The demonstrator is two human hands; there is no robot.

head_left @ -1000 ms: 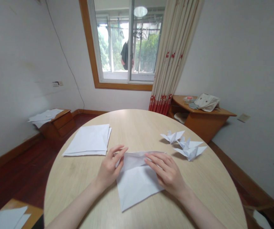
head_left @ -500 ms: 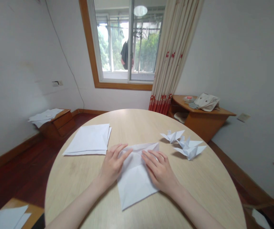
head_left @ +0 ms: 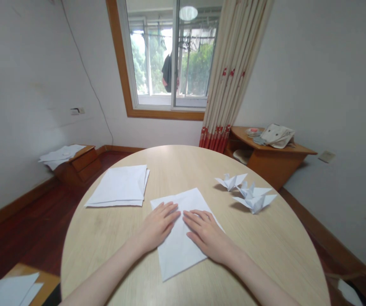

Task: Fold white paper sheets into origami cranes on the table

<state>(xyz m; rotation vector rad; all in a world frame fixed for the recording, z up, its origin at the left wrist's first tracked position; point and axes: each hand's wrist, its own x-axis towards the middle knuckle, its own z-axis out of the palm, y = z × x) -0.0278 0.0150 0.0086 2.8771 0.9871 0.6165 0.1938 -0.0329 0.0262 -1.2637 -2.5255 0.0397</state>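
A white sheet of paper (head_left: 181,259) lies flat on the round wooden table in front of me, its far edge turned slightly to the right. On its left half rests my left hand (head_left: 160,225), palm down with the fingers stretched out. My right hand (head_left: 206,233) lies palm down across the right half, fingers extended and a little apart. The fingertips of both hands come close together near the paper's middle. Parts of the sheet are hidden beneath my hands.
To the left on the table (head_left: 106,250) is a stack of white paper (head_left: 119,185). Several folded paper cranes (head_left: 254,202) stand at the right. Beyond the table are a wooden corner cabinet (head_left: 268,165) with a bag (head_left: 277,136), and a low cabinet (head_left: 84,163) with papers.
The paper's far part, folded up toward me before, now lies spread flat. Both hands have moved slightly nearer to me and lie flatter on the sheet.
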